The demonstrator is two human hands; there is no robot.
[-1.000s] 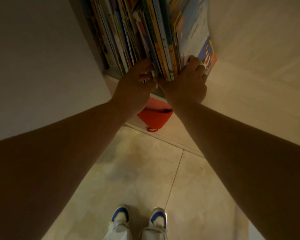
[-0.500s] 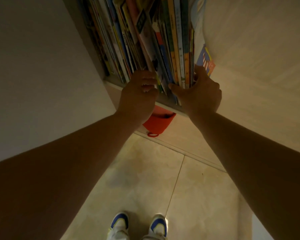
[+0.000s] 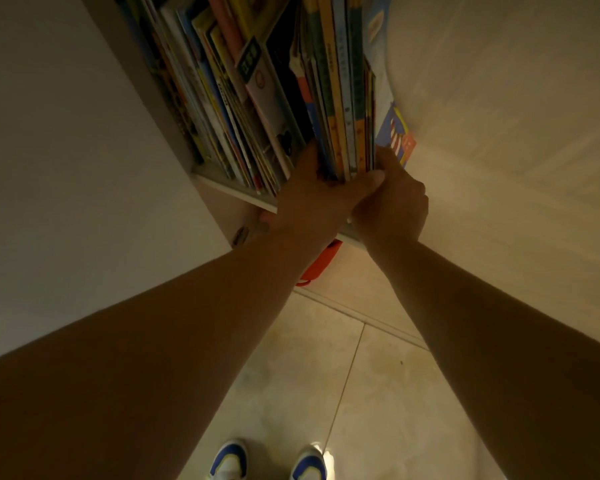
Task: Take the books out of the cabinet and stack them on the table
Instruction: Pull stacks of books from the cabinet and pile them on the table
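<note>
Books [image 3: 343, 109] stand upright in the cabinet [image 3: 222, 178], spines facing you, long axes running away up the shelf. Your left hand [image 3: 312, 202] wraps the near bottom edge of a bundle at the right end of the row, fingers curled round it. Your right hand [image 3: 392, 202] curls its grip against the bundle's right flank, thumb side touching the left hand. Both hands sit directly below the bundle, equally near, so the pull is likely straight back toward you. Leaning books [image 3: 229, 109] fill the shelf's left half.
</note>
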